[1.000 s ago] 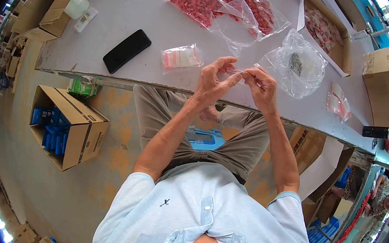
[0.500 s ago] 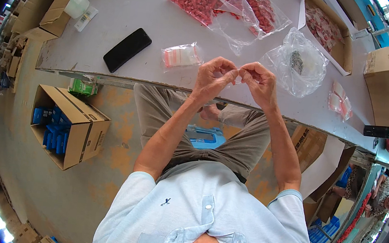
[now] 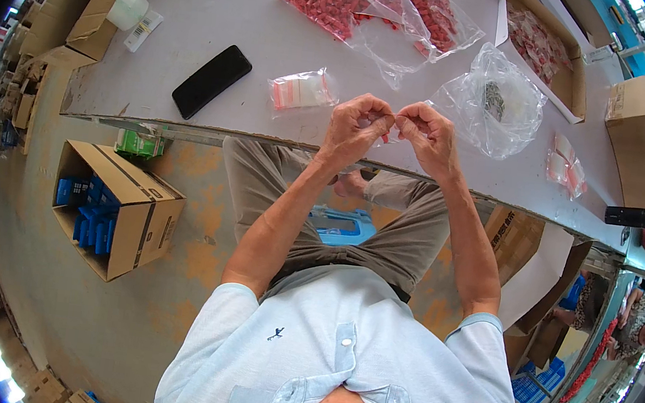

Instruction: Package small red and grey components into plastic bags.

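Observation:
Above the table's front edge my left hand (image 3: 355, 128) and my right hand (image 3: 430, 137) meet, fingertips pinched together. Between them is a small clear plastic bag (image 3: 394, 135) with a bit of red; most of it is hidden by the fingers. Left of my left hand lies a packet of small clear bags with red stripes (image 3: 301, 92). Beyond my right hand, an open clear bag (image 3: 495, 103) holds a bunch of small, dark metallic pieces. Farther back rests a large clear bag of small red pieces (image 3: 325, 7).
A black phone (image 3: 211, 82) lies on the grey table (image 3: 147, 62). At the back right stands an open carton of small filled bags (image 3: 577, 91). More striped bags (image 3: 565, 167) and a black cylinder (image 3: 626, 216) are at right. A carton of blue packs (image 3: 142, 233) stands on the floor.
Both hands keep their pinch at nearly the same place, with only slight finger movement. The things on the table have not moved.

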Action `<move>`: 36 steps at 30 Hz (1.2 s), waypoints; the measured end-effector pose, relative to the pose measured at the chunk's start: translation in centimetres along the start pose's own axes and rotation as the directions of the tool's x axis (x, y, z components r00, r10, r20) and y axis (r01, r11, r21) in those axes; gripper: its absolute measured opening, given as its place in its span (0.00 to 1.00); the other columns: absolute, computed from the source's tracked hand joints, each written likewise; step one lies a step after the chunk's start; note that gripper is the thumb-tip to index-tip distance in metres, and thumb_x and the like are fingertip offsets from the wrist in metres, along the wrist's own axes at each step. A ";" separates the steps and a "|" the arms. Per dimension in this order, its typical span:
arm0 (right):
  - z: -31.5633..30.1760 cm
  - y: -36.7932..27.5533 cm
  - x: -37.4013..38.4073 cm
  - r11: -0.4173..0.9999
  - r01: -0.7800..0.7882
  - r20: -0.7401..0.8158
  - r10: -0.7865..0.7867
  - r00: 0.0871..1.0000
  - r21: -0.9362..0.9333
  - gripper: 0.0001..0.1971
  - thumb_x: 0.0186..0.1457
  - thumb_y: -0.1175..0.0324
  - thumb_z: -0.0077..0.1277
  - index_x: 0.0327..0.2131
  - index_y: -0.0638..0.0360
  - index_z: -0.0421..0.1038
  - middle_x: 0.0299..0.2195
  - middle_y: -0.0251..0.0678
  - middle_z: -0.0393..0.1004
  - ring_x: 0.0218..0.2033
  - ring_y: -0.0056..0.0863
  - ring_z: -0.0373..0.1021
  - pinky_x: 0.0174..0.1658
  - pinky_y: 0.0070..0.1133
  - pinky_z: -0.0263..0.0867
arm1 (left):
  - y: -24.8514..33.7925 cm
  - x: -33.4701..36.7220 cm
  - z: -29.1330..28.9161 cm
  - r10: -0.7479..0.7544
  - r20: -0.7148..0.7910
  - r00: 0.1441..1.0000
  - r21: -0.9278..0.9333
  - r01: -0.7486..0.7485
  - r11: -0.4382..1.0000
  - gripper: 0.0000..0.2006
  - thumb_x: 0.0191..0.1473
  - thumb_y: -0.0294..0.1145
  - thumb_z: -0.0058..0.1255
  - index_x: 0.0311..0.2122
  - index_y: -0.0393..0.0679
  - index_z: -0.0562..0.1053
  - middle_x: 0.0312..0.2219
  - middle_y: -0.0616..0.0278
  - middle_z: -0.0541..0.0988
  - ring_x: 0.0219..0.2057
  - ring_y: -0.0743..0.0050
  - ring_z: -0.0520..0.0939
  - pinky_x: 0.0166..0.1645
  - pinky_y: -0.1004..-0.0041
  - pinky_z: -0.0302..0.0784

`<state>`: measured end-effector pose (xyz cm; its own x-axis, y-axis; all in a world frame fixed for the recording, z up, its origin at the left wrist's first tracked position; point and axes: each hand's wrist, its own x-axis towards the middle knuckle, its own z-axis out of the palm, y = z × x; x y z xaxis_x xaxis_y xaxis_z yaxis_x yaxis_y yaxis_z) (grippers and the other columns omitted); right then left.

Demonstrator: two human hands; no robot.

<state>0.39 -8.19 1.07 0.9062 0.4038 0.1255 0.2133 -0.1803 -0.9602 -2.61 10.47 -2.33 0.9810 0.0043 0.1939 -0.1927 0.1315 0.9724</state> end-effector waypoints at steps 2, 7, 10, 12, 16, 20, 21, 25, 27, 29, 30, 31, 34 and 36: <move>0.3 -0.2 0.0 0.999 0.029 -0.065 -0.028 0.997 0.014 0.05 0.62 0.73 0.59 0.37 0.65 0.78 0.30 0.32 0.79 0.30 0.16 0.75 0.34 0.18 0.72 | 0.0 0.0 0.1 -0.002 -0.021 1.000 -0.028 0.001 1.000 0.04 0.58 0.21 0.61 0.39 0.36 0.79 0.29 0.64 0.83 0.28 0.81 0.82 0.34 0.78 0.79; -0.4 0.5 -0.5 1.000 0.006 -0.119 -0.003 0.993 0.022 0.05 0.61 0.74 0.59 0.38 0.65 0.78 0.30 0.32 0.79 0.30 0.15 0.74 0.34 0.17 0.72 | 0.3 0.1 -0.1 -0.091 -0.008 0.996 -0.078 0.090 0.993 0.02 0.60 0.19 0.59 0.38 0.36 0.78 0.32 0.64 0.83 0.35 0.82 0.83 0.43 0.78 0.82; -0.3 -1.0 -0.4 0.999 -0.006 -0.106 0.002 0.994 -0.042 0.05 0.60 0.74 0.61 0.37 0.66 0.79 0.29 0.32 0.79 0.29 0.15 0.74 0.34 0.16 0.71 | 0.7 0.3 -0.2 -0.103 0.008 0.995 0.006 0.103 0.995 0.02 0.59 0.18 0.59 0.37 0.35 0.79 0.33 0.63 0.84 0.36 0.80 0.84 0.43 0.78 0.82; -0.7 -1.7 0.0 0.993 -0.005 -0.112 -0.009 0.994 -0.118 0.05 0.59 0.73 0.62 0.37 0.66 0.79 0.29 0.31 0.79 0.29 0.14 0.73 0.33 0.16 0.70 | 0.6 0.2 0.1 -0.063 0.052 0.997 0.041 0.061 0.997 0.03 0.59 0.17 0.58 0.38 0.34 0.79 0.33 0.61 0.84 0.36 0.78 0.84 0.44 0.77 0.82; -1.9 -2.5 0.1 0.983 0.029 0.013 -0.027 1.000 -0.181 0.06 0.59 0.72 0.63 0.33 0.65 0.79 0.27 0.31 0.78 0.27 0.13 0.69 0.30 0.18 0.67 | 1.1 0.1 0.1 -0.139 0.090 0.986 -0.076 0.146 0.986 0.06 0.61 0.16 0.55 0.42 0.32 0.80 0.33 0.60 0.85 0.37 0.77 0.85 0.44 0.77 0.81; -3.7 -2.3 -0.4 0.994 0.004 0.067 0.003 0.998 -0.105 0.05 0.60 0.72 0.61 0.35 0.65 0.80 0.24 0.28 0.76 0.24 0.13 0.67 0.28 0.17 0.66 | 1.5 -0.1 -0.1 -0.118 0.024 0.993 -0.035 0.119 0.992 0.08 0.64 0.23 0.55 0.46 0.34 0.80 0.34 0.62 0.84 0.35 0.80 0.82 0.43 0.78 0.79; -5.1 -2.4 -0.4 0.996 -0.091 0.022 0.091 0.996 0.008 0.04 0.61 0.73 0.59 0.35 0.64 0.80 0.24 0.28 0.76 0.23 0.13 0.68 0.26 0.17 0.65 | 1.9 -0.1 0.4 -0.086 -0.009 0.996 -0.135 0.084 0.987 0.08 0.64 0.25 0.57 0.46 0.36 0.80 0.34 0.64 0.83 0.35 0.80 0.81 0.42 0.78 0.77; -13.6 -2.9 2.2 0.980 0.050 -0.346 0.021 0.938 0.194 0.06 0.61 0.75 0.53 0.38 0.62 0.81 0.25 0.31 0.78 0.20 0.15 0.70 0.23 0.17 0.66 | 1.1 -0.3 0.8 -0.097 -0.005 0.995 -0.135 0.095 0.986 0.07 0.62 0.26 0.59 0.44 0.37 0.81 0.33 0.64 0.83 0.35 0.81 0.81 0.42 0.78 0.77; -17.8 -4.3 4.9 0.947 0.092 -0.586 0.113 0.802 0.308 0.08 0.63 0.68 0.55 0.42 0.59 0.80 0.31 0.33 0.82 0.26 0.18 0.73 0.30 0.17 0.69 | 0.9 -0.6 0.6 -0.071 0.066 0.995 0.044 0.068 0.997 0.08 0.63 0.26 0.60 0.45 0.36 0.79 0.33 0.65 0.82 0.35 0.82 0.81 0.42 0.79 0.78; -18.1 -4.6 5.9 0.952 -0.024 -0.564 0.200 0.801 0.305 0.09 0.63 0.66 0.56 0.43 0.58 0.79 0.32 0.34 0.82 0.27 0.18 0.74 0.31 0.18 0.69 | 0.1 -0.8 0.0 -0.049 0.054 0.997 0.058 0.046 0.997 0.08 0.62 0.25 0.60 0.45 0.36 0.80 0.33 0.66 0.82 0.35 0.82 0.81 0.42 0.79 0.79; -17.7 -4.5 6.6 0.944 -0.139 -0.542 0.289 0.789 0.300 0.10 0.63 0.64 0.56 0.43 0.58 0.79 0.34 0.34 0.83 0.28 0.18 0.74 0.32 0.19 0.70 | 0.0 -0.9 -0.7 -0.030 0.044 0.999 0.079 0.026 0.997 0.08 0.61 0.25 0.61 0.44 0.36 0.80 0.33 0.66 0.82 0.35 0.82 0.81 0.41 0.79 0.79; -16.9 -3.2 6.1 0.956 -0.216 -0.444 0.283 0.850 0.196 0.12 0.64 0.61 0.56 0.44 0.58 0.79 0.34 0.33 0.82 0.28 0.19 0.75 0.32 0.20 0.71 | -0.4 -0.9 -0.7 0.025 0.039 0.999 0.128 -0.030 0.991 0.07 0.60 0.24 0.61 0.43 0.36 0.80 0.33 0.67 0.83 0.35 0.83 0.81 0.41 0.79 0.79; -11.5 -2.3 3.9 0.953 -0.296 -0.253 0.304 0.919 0.067 0.11 0.63 0.64 0.56 0.44 0.59 0.80 0.34 0.32 0.82 0.28 0.18 0.75 0.31 0.19 0.70 | 1.5 -0.8 0.7 0.130 0.052 0.990 0.234 -0.138 0.962 0.07 0.54 0.21 0.64 0.40 0.39 0.80 0.31 0.65 0.83 0.34 0.76 0.83 0.39 0.73 0.79; -7.5 -1.0 2.8 0.957 -0.287 -0.085 0.290 0.953 0.047 0.10 0.63 0.67 0.56 0.44 0.60 0.80 0.33 0.31 0.82 0.27 0.18 0.74 0.31 0.19 0.71 | 2.6 -1.4 0.5 0.287 0.078 0.955 0.346 -0.295 0.890 0.08 0.52 0.21 0.64 0.38 0.40 0.80 0.31 0.63 0.83 0.35 0.70 0.83 0.41 0.70 0.79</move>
<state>5.42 -13.64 4.28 0.9568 0.2563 -0.1375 -0.0729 -0.2462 -0.9665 -4.51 10.27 -0.03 0.8799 -0.0351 0.4739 -0.4688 -0.2273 0.8536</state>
